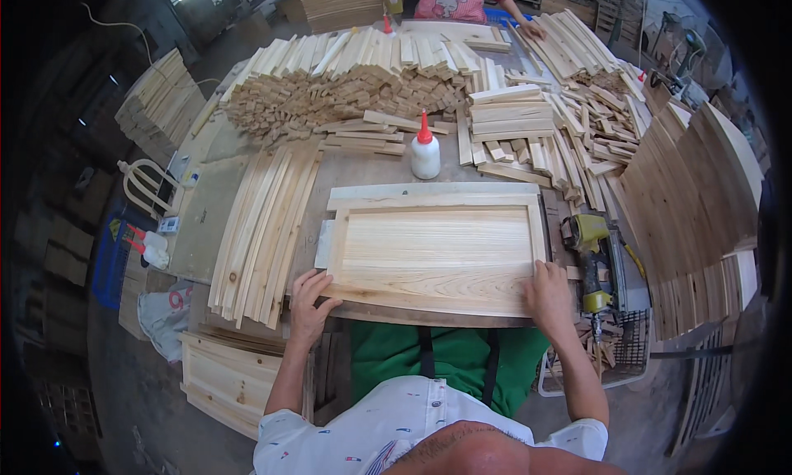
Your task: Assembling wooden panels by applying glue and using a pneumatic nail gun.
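A rectangular wooden panel point(437, 252) lies in front of me at the near edge of the worktable, with narrow wood strips along its left, right and far sides. My left hand point(307, 306) grips its near left corner, thumb and fingers at the edge. On the opposite side, my right hand point(550, 296) holds the right edge near the front corner, its fingers bent over the strip. Beyond the panel stands a white glue bottle point(425, 159) with a red pointed cap. A yellow-green and black nail gun point(587, 232) rests right of the panel.
Long boards point(266, 227) lie at left. Short wood strips point(346, 99) are heaped across the far side, more point(511, 116) at right. Tall curved panels point(693, 211) lean at far right. A basket point(639, 363) holds offcuts. Across the table, a person in a pink apron point(450, 0) works.
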A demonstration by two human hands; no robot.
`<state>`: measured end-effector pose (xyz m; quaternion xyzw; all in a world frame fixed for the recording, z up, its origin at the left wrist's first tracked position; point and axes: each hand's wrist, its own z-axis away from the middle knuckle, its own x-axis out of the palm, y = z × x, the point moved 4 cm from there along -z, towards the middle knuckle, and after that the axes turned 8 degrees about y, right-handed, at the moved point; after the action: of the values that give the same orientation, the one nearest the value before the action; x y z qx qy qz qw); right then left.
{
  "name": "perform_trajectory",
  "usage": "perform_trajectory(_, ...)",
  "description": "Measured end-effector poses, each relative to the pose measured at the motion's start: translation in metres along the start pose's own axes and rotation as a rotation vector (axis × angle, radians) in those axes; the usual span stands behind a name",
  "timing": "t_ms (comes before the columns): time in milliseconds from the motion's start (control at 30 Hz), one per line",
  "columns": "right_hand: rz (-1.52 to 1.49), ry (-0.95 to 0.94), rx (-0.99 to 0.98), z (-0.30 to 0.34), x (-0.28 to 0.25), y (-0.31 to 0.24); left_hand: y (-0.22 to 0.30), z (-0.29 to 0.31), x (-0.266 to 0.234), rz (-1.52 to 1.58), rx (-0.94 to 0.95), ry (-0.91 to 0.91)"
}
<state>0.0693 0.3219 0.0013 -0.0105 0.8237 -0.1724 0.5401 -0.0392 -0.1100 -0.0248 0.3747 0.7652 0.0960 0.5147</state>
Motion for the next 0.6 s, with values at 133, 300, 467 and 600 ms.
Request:
perform_trajectory(133,0.068,-0.041,0.049,-0.011,0.002,-0.017,0.012,0.001,-0.004,-0.059,0.03,0.054)
perform_trajectory(300,0.055,0.021,-0.051,-0.009,0.02,-0.014,0.082,0.017,0.008,-0.104,0.066,0.202)
perform_trajectory(467,0.042,0.053,0.035,-0.021,0.009,-0.009,0.104,0.064,0.079,0.828,-0.541,-0.304)
perform_trajectory(600,0.069,0.048,0.066,-0.022,0.012,-0.006,0.13,0.066,0.101,1.026,-0.68,-0.484)
